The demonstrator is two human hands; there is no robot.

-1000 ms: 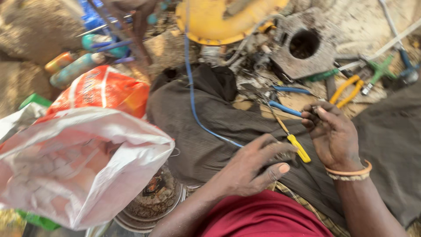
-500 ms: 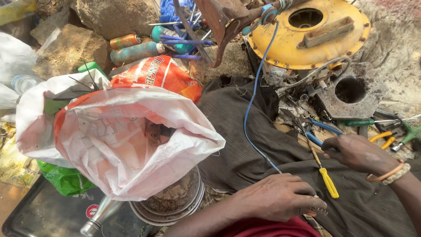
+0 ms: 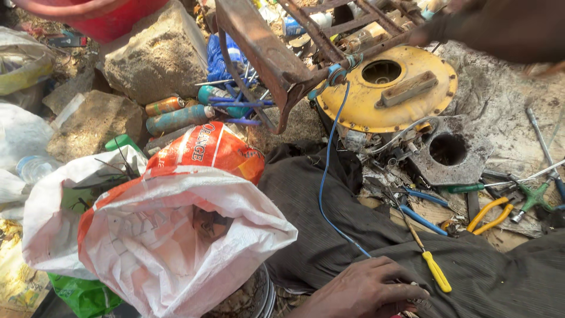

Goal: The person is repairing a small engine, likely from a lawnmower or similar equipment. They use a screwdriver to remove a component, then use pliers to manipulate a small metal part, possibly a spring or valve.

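One hand (image 3: 368,288), the left, rests open and flat on the dark cloth (image 3: 329,235), beside a yellow-handled screwdriver (image 3: 432,265); right hand out of view.

Yellow-handled screwdriver (image 3: 432,265) lying flat on dark cloth, blue wire (image 3: 325,176) trailing alongside

The left hand (image 3: 365,288) rests flat on the dark cloth (image 3: 329,235), which lies bare up to the blue wire (image 3: 325,176) crossing it. To its left the white sack (image 3: 176,241) bulges close, blocking that side. To its right the yellow-handled screwdriver (image 3: 435,270) lies just beside the fingers, with pliers (image 3: 421,206) and more tools crowding the ground beyond. Ahead, the yellow disc (image 3: 388,94) and rusty frame (image 3: 265,53) close the way.
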